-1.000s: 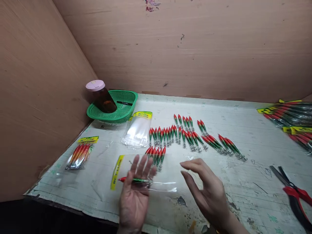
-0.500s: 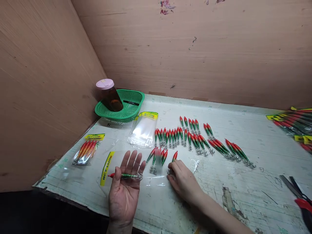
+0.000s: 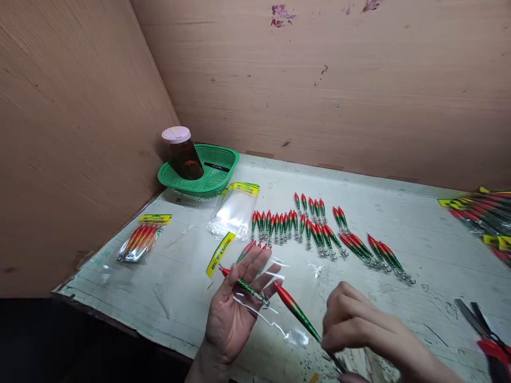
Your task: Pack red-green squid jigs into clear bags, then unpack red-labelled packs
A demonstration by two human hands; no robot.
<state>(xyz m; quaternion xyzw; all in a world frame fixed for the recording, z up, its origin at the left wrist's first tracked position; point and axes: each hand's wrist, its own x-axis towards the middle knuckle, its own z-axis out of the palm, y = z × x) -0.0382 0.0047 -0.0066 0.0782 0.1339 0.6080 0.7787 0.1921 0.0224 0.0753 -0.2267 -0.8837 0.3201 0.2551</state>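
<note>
My left hand [image 3: 237,311] is palm up, with a clear plastic bag [image 3: 295,336] across it and the thumb bent over the bag. A yellow BCT LURE header [image 3: 220,255] tops the bag at its left end. One red and green squid lure [image 3: 246,288] lies over my palm, seemingly inside the bag. My right hand [image 3: 355,324] grips a second squid lure [image 3: 297,309] near its hook end, its red tip pointing at the bag's open end. Several more lures [image 3: 279,226] lie in rows beyond my hands, and a few are partly hidden behind my left fingers.
Header bags [image 3: 235,210] are stacked behind my left hand. A packed bag of orange lures [image 3: 141,242] lies left. At the back a green basket [image 3: 217,154] holds a lidded jar [image 3: 186,159] and a black pen [image 3: 216,167]. Scissors [image 3: 489,340] and packed lures [image 3: 485,210] are right.
My right hand has lifted a lure off the table and brought it nearer, to the right of the bag. My left hand has shifted right and tilted the bag, its open end now lower.
</note>
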